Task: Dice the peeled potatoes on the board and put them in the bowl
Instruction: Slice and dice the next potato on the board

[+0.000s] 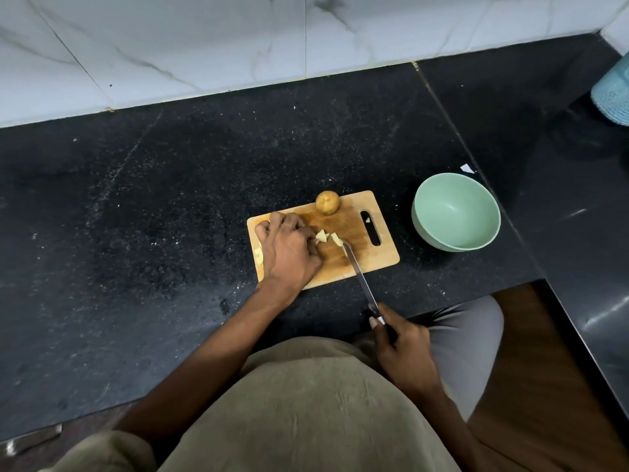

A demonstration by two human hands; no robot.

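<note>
A wooden cutting board (357,206) lies on the black counter. My left hand (289,248) rests on it, fingers bunched over pale potato pieces (326,237) at its fingertips. My right hand (401,349) grips the handle of a knife (360,277) near the counter's front edge; the blade tip touches the board beside the cut pieces. A whole round potato (327,202) sits at the board's far edge. A small piece lies in the board's handle slot (368,220). The pale green bowl (456,212) stands to the right of the board and is empty.
The black speckled counter (153,199) stretches left of the board and meets a white marble wall (204,46) behind. A teal ribbed container (612,93) stands at the far right. A white scrap (468,169) lies behind the bowl.
</note>
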